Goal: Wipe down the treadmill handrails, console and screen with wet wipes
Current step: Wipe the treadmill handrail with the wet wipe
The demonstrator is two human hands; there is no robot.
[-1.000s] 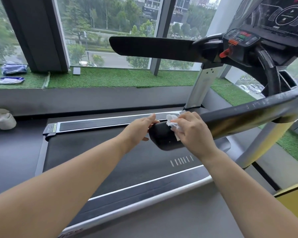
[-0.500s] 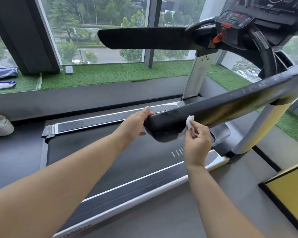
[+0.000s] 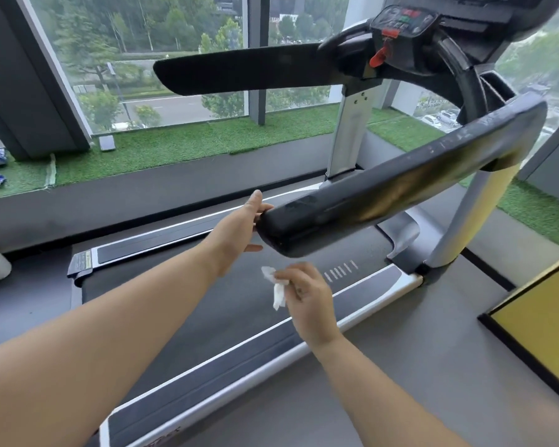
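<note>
Head view: wipe held just under the rail, centre frame.
Right hand (image 3: 307, 296) pinches the crumpled wet wipe (image 3: 276, 285) below the near handrail (image 3: 400, 185); left hand (image 3: 239, 227), fingers straight, steadies its tip. I'd refold to a clean face, then press flat.

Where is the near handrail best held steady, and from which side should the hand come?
Grip the rounded free end of the near handrail, coming from the belt side, where the left hand touches it: the end is bare and points toward you.

Large windows (image 3: 175, 59), artificial-grass ledge (image 3: 207, 140), grey floor (image 3: 400, 366), daylight
</note>
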